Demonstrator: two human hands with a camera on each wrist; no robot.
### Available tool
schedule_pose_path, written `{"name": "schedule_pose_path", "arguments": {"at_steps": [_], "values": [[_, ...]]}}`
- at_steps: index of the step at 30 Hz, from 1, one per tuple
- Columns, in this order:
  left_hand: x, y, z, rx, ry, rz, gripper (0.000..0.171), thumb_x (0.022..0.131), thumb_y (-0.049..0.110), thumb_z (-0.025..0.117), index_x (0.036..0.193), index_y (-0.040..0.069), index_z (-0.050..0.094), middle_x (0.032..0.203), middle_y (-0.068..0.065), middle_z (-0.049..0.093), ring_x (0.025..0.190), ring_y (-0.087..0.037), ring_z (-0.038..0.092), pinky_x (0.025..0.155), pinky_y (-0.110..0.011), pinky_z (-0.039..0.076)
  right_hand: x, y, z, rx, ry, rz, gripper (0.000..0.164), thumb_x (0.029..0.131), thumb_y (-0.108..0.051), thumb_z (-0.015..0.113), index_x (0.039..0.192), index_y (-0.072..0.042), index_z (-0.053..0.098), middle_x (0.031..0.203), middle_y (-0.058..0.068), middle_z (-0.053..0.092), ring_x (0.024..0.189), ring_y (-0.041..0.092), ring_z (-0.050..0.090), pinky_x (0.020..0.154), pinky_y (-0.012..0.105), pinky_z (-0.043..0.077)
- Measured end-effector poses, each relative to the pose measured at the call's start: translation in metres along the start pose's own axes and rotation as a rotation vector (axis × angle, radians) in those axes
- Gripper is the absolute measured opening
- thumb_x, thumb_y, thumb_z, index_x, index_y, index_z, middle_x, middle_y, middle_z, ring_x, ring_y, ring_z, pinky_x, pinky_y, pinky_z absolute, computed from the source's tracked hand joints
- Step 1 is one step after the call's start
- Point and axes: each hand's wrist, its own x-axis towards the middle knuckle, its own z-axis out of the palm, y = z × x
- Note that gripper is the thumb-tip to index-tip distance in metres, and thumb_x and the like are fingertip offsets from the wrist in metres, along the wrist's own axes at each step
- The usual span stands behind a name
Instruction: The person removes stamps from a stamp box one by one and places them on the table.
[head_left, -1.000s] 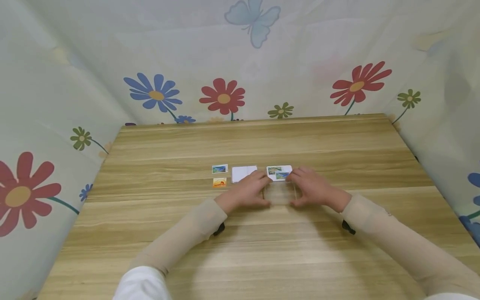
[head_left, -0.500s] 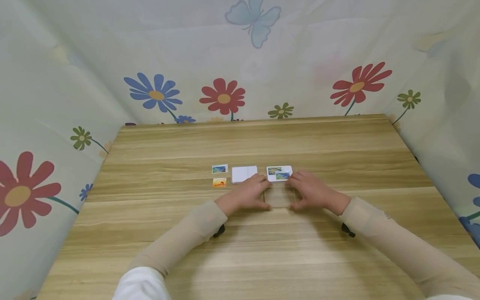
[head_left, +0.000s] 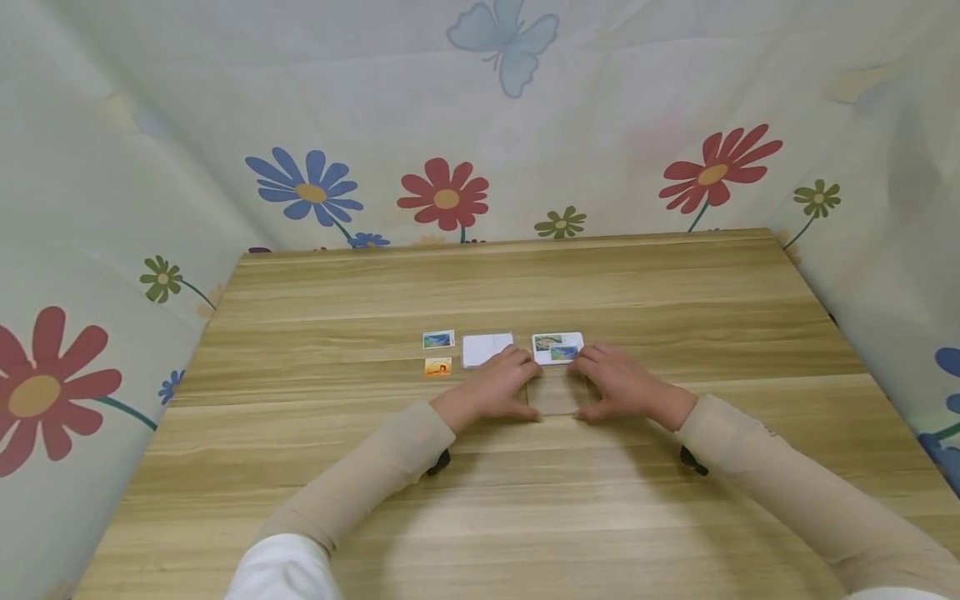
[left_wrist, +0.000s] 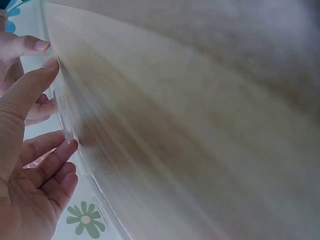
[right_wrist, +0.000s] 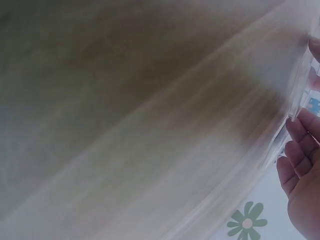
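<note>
In the head view a small rectangular clear plastic piece [head_left: 557,392] is held low over or on the wooden table; I cannot tell whether it touches. My left hand [head_left: 495,385] grips its left side, thumb at the near corner and fingers at the far one. On the opposite side my right hand [head_left: 618,383] holds it the same way. Just beyond stands a white card [head_left: 573,338] bearing two stamps [head_left: 564,353]. A plain white card [head_left: 486,350] with a clear border lies past the left hand. The wrist views show fingertips on the clear edge [left_wrist: 64,117].
Left of the plain card lie a blue-green stamp [head_left: 438,339] and an orange stamp [head_left: 438,367]. The wooden table [head_left: 337,308] extends around them. Behind it and at both sides hangs a flower-printed cloth [head_left: 585,150].
Both hands have shifted slightly toward the near side with the clear piece between them. Since half a second ago they have hardly moved. The cards and stamps stay in place.
</note>
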Motion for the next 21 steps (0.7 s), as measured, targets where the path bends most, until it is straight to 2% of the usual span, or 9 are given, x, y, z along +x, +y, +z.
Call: {"name": "schedule_pose_path", "arguments": {"at_steps": [9, 21], "values": [[0.0006, -0.0006, 0.0021, 0.021, 0.006, -0.010, 0.063, 0.074, 0.051, 0.075, 0.117, 0.007, 0.062, 0.113, -0.005, 0.058, 0.106, -0.019, 0.048, 0.095, -0.031, 0.040, 0.0008, 0.0015, 0.0002, 0.045, 0.008, 0.008, 0.058, 0.066, -0.036, 0.083, 0.106, 0.000, 0.062, 0.104, 0.012, 0.060, 0.103, 0.030, 0.054, 0.090, 0.046, 0.044], [-0.0006, 0.0000, 0.0007, -0.009, 0.001, -0.029, 0.066, 0.072, 0.051, 0.077, 0.119, 0.007, 0.062, 0.114, -0.005, 0.058, 0.106, -0.020, 0.049, 0.094, -0.032, 0.042, 0.0002, 0.0010, -0.0006, 0.056, -0.023, 0.050, 0.059, 0.067, -0.037, 0.084, 0.108, 0.000, 0.062, 0.106, 0.014, 0.060, 0.102, 0.031, 0.053, 0.089, 0.047, 0.044]]}}
